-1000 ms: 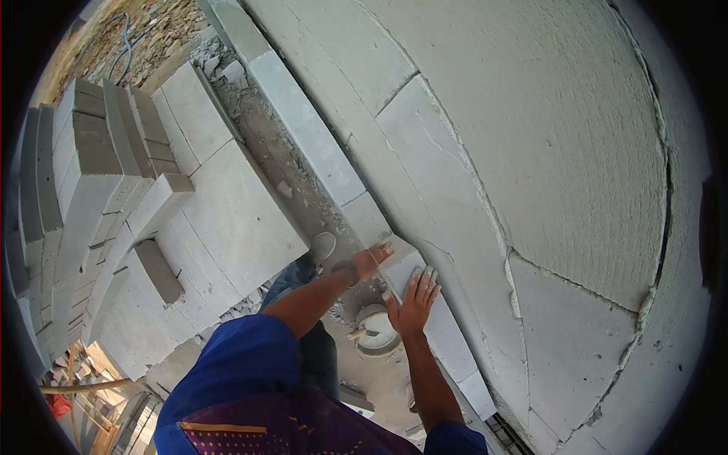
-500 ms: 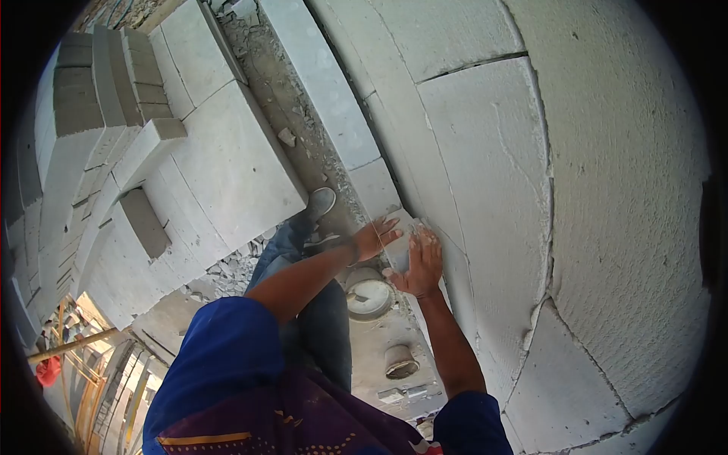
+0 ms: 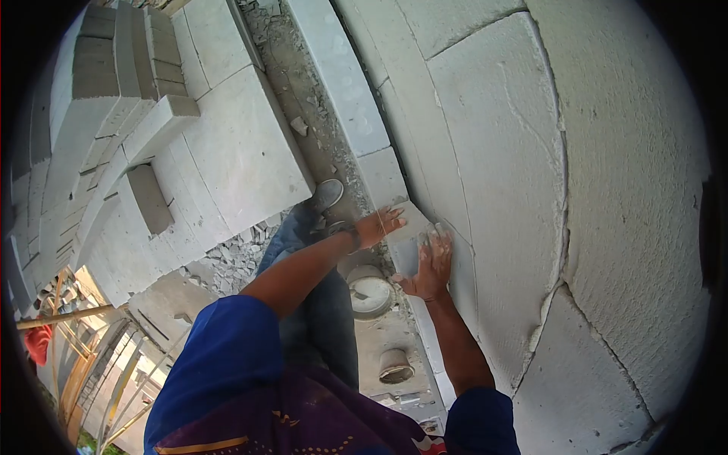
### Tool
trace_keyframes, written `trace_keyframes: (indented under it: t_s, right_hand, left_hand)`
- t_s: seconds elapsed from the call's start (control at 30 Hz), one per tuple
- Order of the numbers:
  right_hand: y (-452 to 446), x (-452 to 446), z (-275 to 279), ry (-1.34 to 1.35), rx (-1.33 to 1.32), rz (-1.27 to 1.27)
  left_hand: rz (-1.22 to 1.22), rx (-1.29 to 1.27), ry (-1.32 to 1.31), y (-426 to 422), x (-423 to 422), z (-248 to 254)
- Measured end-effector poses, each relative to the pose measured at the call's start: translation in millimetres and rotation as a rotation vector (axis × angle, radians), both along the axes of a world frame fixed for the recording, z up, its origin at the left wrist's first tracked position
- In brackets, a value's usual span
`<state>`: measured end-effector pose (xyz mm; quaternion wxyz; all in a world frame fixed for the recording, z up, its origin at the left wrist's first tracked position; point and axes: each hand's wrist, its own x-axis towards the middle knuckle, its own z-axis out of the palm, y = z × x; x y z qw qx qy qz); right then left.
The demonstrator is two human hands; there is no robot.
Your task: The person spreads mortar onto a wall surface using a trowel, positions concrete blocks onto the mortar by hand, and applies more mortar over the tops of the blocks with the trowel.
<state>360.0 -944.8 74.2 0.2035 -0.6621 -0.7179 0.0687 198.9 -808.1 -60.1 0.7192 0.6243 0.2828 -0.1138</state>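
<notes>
My left hand [image 3: 379,226] rests palm down with its fingers apart at the near edge of a pale block [image 3: 404,250] in a low row along the wall. A dark band circles its wrist. Lying on the same block's far side, against the wall, my right hand [image 3: 432,262] has its thumb spread away from its dusty fingers. Neither hand is wrapped around anything. The block row [image 3: 345,83] continues upward in the view. Below my left hand, on the floor, stands a round bucket [image 3: 370,294] with pale material in it.
The large block wall [image 3: 500,152] rises on the right. Stacked pale blocks [image 3: 243,144] fill the left, with broken rubble [image 3: 235,254] beside them. A smaller pot [image 3: 395,368] stands on the floor. My shoe [image 3: 328,193] is near the stack's corner. Wooden poles [image 3: 64,317] appear lower left.
The camera view has turned and shifted, so the hands appear higher. Both hands stay at the block row, with slight shifts of their fingers. More of the floor and the smaller pot now show.
</notes>
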Motion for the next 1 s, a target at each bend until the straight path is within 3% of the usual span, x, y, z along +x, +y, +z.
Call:
trace_keyframes:
  t_s: [0.27, 0.47, 0.57, 0.67, 0.77, 1.0]
  right_hand:
    - [4, -6, 3, 0.028, -0.096, -0.051]
    - [16, -7, 16, -0.014, -0.145, -0.036]
    - [15, -10, 19, -0.024, -0.142, -0.041]
    - [14, -9, 18, -0.036, -0.142, -0.045]
    - [16, -10, 18, -0.028, -0.133, -0.046]
    - [15, -10, 15, -0.056, -0.171, -0.054]
  left_hand:
    - [0.060, -0.081, 0.035, -1, -4, 22]
    - [0.032, 0.000, 0.090, -3, -2, 12]
    - [0.167, -0.350, 0.152, -1, -21, -22]
    - [0.716, -0.662, -0.015, -15, -50, -50]
    - [1.023, -0.770, 0.134, -30, -58, -48]
    - [0.837, -1.051, 0.036, -42, -3, -7]
